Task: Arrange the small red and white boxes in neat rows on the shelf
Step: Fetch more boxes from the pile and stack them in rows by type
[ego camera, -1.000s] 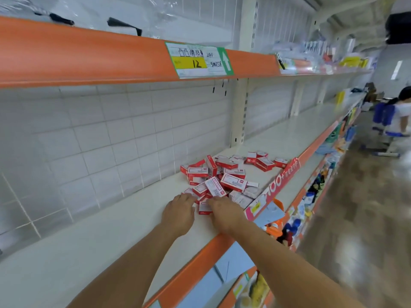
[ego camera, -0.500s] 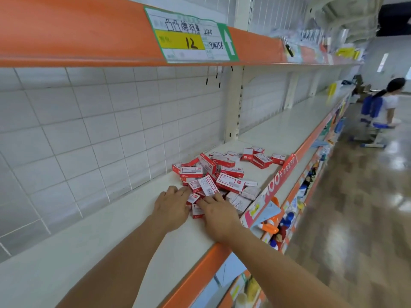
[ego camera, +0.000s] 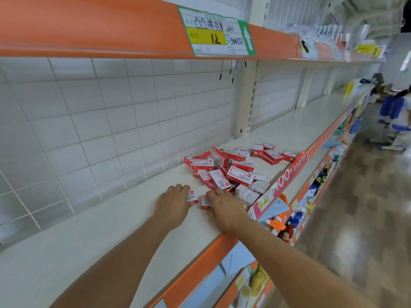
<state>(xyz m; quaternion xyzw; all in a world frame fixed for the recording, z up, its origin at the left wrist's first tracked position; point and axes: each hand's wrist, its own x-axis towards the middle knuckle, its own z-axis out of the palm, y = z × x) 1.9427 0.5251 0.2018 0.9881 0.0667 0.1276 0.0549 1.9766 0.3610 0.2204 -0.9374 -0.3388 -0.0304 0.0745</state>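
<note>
Though ungripped, boxes [ego camera: 199,197] between hands

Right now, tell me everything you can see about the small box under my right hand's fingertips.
The small box is a red and white carton, seemingly cardboard, with a white label panel on top and red ends; its print is too small to read. It lies flat on the white shelf, pulled just clear of the jumbled pile. The right hand lies over its right side. A second small box lies close beside it at the left hand.
</note>
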